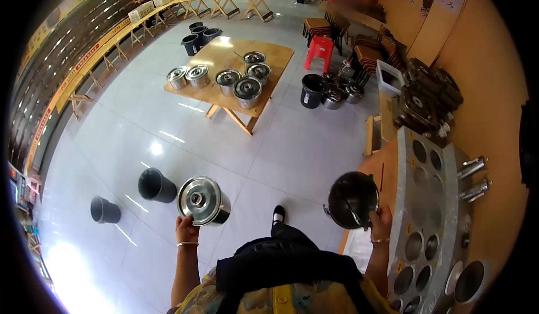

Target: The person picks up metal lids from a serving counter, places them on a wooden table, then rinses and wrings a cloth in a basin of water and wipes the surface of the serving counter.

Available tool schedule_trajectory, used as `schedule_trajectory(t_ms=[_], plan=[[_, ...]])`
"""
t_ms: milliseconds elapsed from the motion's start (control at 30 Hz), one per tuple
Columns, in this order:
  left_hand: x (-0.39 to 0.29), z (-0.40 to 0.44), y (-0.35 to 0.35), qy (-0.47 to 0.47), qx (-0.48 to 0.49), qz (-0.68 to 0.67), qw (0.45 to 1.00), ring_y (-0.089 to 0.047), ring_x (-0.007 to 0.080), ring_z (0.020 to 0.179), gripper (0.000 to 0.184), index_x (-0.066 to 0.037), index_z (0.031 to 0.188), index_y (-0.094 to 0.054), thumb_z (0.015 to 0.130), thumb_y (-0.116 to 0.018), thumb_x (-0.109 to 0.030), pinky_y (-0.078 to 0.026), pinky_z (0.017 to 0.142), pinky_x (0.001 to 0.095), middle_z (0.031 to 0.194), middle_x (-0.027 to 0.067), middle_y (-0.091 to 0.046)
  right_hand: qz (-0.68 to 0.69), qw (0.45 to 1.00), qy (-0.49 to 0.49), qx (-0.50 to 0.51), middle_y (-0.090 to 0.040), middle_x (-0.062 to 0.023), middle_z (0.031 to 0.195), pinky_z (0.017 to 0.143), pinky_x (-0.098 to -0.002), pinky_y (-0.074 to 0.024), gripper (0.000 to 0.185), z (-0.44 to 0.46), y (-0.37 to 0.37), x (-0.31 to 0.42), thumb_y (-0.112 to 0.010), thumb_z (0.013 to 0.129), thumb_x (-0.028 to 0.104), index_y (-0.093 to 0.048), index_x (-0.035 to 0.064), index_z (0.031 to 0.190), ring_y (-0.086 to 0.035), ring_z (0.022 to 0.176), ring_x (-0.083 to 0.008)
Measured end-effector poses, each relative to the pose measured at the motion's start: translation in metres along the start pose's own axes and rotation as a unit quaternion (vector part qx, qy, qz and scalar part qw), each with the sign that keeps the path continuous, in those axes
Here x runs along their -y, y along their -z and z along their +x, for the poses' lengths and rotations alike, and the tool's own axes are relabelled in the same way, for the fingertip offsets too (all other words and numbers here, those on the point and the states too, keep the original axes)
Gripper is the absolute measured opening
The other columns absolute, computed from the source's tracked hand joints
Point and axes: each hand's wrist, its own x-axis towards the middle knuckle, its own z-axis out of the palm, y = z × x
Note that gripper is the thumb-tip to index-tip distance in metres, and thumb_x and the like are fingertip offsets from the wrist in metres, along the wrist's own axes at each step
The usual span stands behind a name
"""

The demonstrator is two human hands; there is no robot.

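Observation:
A lidded stainless steel pot (pixel 200 200) hangs out to my left, with the fingers of my left hand (pixel 186 230) closed at its near side. Its round lid with a central knob faces up. On the other side, my right hand (pixel 381 224) is closed on the rim or handle of an open pot (pixel 351 193). Inside that pot lies a long-handled spoon or ladle (pixel 352 210); its head is hard to make out. The open pot is beside the edge of the counter with round wells.
Ahead stands a low wooden table (pixel 224 47) bearing several steel pots. Dark bins (pixel 157 186) stand on the floor at left. A red stool (pixel 319 53), more pots (pixel 334 98) and stacked chairs (pixel 370 55) are at right, near a counter (pixel 403 196) with round wells.

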Motion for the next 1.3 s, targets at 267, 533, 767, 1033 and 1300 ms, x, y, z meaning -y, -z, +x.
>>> schedule_trajectory(t_ms=[267,533,767,1033,1300], plan=[[-0.049,0.150,-0.089,-0.097,-0.037,0.046,0.994,-0.057,0.0188,0.076,0.011,-0.004,0.085,-0.045,0.076,-0.047,0.003,-0.050,0.065,0.0284,0.086,0.0101,-0.056,-0.092,0.993,0.054,0.044,-0.046,-0.0057,0.065,0.033,-0.0221,-0.0376,0.013,0.247,-0.157,0.010,-0.050,0.073,0.002,-0.037,0.0045,0.074,-0.046,0.039,-0.0116],[-0.097,0.386,-0.247,-0.111,0.018,0.038,0.993,-0.056,0.0185,0.075,0.004,-0.001,0.080,-0.050,0.078,-0.048,0.001,-0.049,0.066,0.0267,0.080,0.0112,-0.056,-0.130,0.988,0.079,-0.030,-0.044,-0.0028,0.055,0.032,-0.0228,-0.0398,0.017,0.430,-0.293,-0.021,-0.051,0.070,0.001,-0.035,0.0056,0.069,-0.048,0.036,-0.0107],[-0.105,0.652,-0.293,-0.222,0.030,0.430,0.875,-0.052,0.0181,0.072,0.007,0.001,0.079,-0.053,0.074,-0.050,-0.002,-0.043,0.060,0.0263,0.075,0.0093,-0.053,-0.117,0.991,0.003,-0.065,-0.043,-0.0026,0.057,0.033,-0.0230,-0.0395,0.015,0.540,-0.367,-0.045,-0.049,0.070,0.001,-0.036,0.0061,0.070,-0.048,0.038,-0.0117],[-0.041,0.787,-0.354,0.001,0.046,0.016,0.999,-0.046,0.0110,0.054,0.005,-0.002,0.076,-0.049,0.073,-0.050,0.002,-0.038,0.044,0.0200,0.067,0.0030,-0.050,-0.113,0.990,-0.016,-0.079,-0.045,-0.0034,0.054,0.033,-0.0233,-0.0413,0.017,0.679,-0.414,-0.084,-0.050,0.069,0.000,-0.034,0.0060,0.069,-0.048,0.036,-0.0114],[0.038,0.841,-0.371,-0.063,-0.133,0.017,0.989,-0.049,0.0140,0.048,0.010,-0.004,0.066,-0.047,0.073,-0.051,0.001,-0.042,0.041,0.0185,0.060,0.0059,-0.052,-0.086,0.994,-0.063,-0.035,-0.044,-0.0037,0.052,0.033,-0.0235,-0.0410,0.017,0.818,-0.461,-0.152,-0.049,0.069,-0.001,-0.033,0.0061,0.069,-0.048,0.037,-0.0124]])
